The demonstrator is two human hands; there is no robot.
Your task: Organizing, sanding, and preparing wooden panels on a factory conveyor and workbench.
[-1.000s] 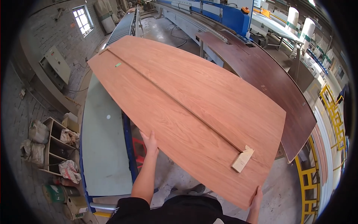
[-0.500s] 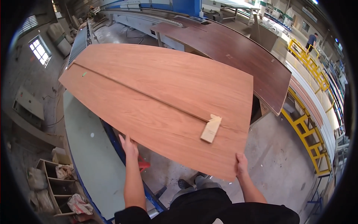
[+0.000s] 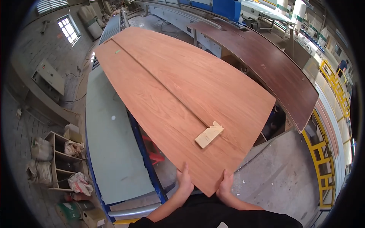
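Grey brick walls (image 3: 36, 49) closed off the left of the frame, behind a green-topped desk (image 3: 114, 159). Across the centre slanted a large pinkish board (image 3: 201, 83), bearing a thin strip (image 3: 159, 82) and a pale block (image 3: 208, 137). Compared with half a second earlier, the left hand (image 3: 185, 181) had come down its long edge, much closer to the right hand (image 3: 225, 184). Both curled round the board's edges, either side of its near corner, their undersides hidden; probably the far end's weight rested on something beneath. At upper right a dark brown board (image 3: 266, 64) hemmed that side, the desk the other, with something red (image 3: 155, 156) between. Yellow rails (image 3: 317, 155) curved down the right; a cluttered shelf (image 3: 57, 173) stood lower left.
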